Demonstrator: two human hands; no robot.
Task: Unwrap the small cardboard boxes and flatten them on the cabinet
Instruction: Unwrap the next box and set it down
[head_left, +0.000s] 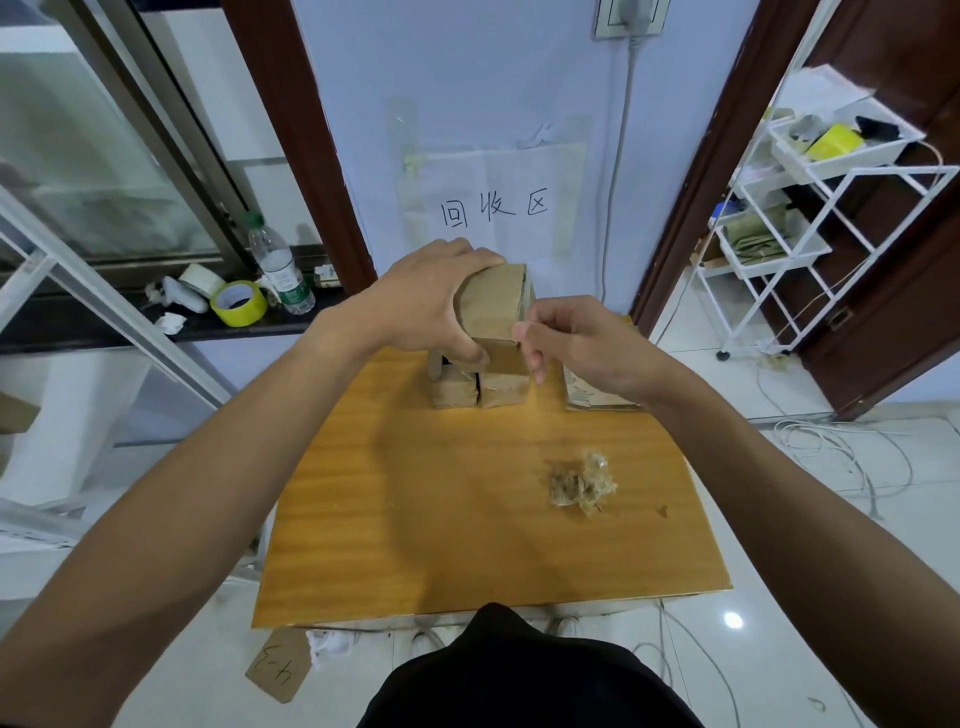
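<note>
Presently the left hand grips the small cardboard box from above, fingers curled over its far side, thumb on the near face. It holds the box raised over the other boxes at the back of the desk. The right hand pinches at the box's right corner; whether on tape or card cannot be told. Judgement: light, thin-walled, easily crushed. Best braced across opposite faces while peeling from a loose tape end. Tape scraps lie nearer.

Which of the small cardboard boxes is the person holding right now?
The topmost box, gripped by the left hand while the right hand pinches at its edge; the boxes beneath stand on the cabinet.
</note>
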